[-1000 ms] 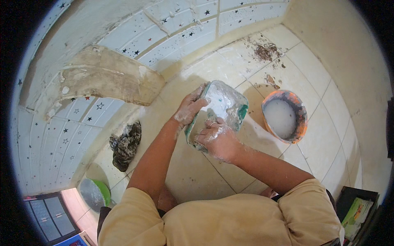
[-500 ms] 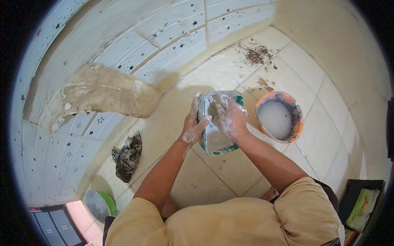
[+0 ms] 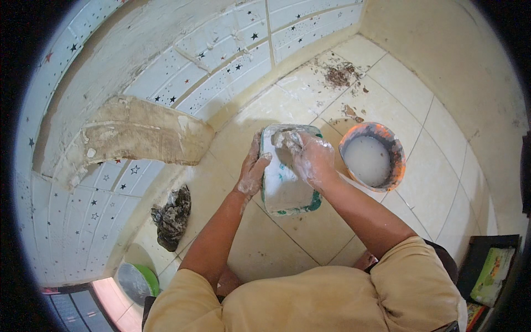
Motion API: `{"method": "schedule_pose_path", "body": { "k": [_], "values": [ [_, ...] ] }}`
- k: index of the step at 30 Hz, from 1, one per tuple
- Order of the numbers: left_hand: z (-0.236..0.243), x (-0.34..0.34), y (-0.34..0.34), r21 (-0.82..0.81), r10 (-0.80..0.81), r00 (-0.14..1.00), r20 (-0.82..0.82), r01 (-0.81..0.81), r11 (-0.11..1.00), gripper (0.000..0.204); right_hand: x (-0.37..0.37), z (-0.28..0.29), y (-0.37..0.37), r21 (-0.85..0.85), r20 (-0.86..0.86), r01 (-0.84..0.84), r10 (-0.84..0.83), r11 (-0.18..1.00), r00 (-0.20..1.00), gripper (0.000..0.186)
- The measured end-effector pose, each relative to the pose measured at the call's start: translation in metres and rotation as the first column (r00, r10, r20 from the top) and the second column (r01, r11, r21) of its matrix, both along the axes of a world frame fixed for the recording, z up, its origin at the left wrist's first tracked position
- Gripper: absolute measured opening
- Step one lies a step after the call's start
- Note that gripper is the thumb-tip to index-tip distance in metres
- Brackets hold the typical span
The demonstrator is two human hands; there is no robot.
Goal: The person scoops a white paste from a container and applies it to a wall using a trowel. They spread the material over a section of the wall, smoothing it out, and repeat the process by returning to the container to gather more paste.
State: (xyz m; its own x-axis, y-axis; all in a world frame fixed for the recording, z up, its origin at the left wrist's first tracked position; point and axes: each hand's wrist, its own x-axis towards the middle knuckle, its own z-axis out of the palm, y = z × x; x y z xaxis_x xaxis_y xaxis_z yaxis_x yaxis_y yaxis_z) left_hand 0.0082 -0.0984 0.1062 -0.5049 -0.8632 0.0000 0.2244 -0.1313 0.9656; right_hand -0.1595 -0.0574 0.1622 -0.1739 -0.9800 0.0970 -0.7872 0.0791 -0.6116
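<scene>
A rectangular tub (image 3: pixel 269 191) with green corners and white smears stands on the floor in front of me. My left hand (image 3: pixel 253 169), coated in white paste, grips its left side with the thumb over the rim. My right hand (image 3: pixel 313 157) reaches into the tub's far part, its whitened fingers closed around a wet grey-brown lump (image 3: pixel 284 140); what the lump is, I cannot make out. White and greyish residue coats the inside of the tub. Right of it stands an orange-rimmed bucket (image 3: pixel 399 171) holding milky white liquid (image 3: pixel 367 159).
A crumpled dark plastic bag (image 3: pixel 172 218) lies on the left, with a green-rimmed bowl (image 3: pixel 138 282) nearer me. Brown debris (image 3: pixel 341 74) is scattered on the far floor tiles. A star-patterned tiled wall with a bare plaster patch (image 3: pixel 144 133) runs along the left.
The tub has tipped so more of its white inside shows. My right hand and the grey-brown lump have shifted slightly left within it. The left hand keeps its grip.
</scene>
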Motion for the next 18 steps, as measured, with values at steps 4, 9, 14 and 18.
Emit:
{"method": "schedule_pose_path", "body": {
  "k": [4, 9, 14, 18],
  "values": [
    [-0.007, -0.010, 0.009, 0.014, 0.043, 0.998, -0.051, -0.042, 0.999, 0.077, 0.006, -0.028, -0.006, -0.133, -0.005, 0.054, -0.056, 0.990, 0.998, 0.026],
    [-0.004, -0.013, 0.013, -0.075, 0.032, 0.998, 0.062, -0.028, 0.997, 0.077, 0.013, -0.025, -0.003, -0.060, 0.102, -0.075, 0.081, 0.995, 0.992, 0.031],
    [-0.007, -0.003, 0.007, -0.052, -0.017, 1.000, -0.004, 0.017, 0.998, 0.075, 0.003, -0.016, -0.013, 0.056, 0.097, -0.212, 0.206, 0.976, 0.974, 0.030],
    [-0.004, -0.001, 0.007, 0.012, 0.042, 0.999, -0.008, -0.042, 0.999, 0.071, 0.008, -0.015, -0.006, -0.115, 0.007, -0.013, 0.013, 0.993, 1.000, 0.027]
  ]
}}
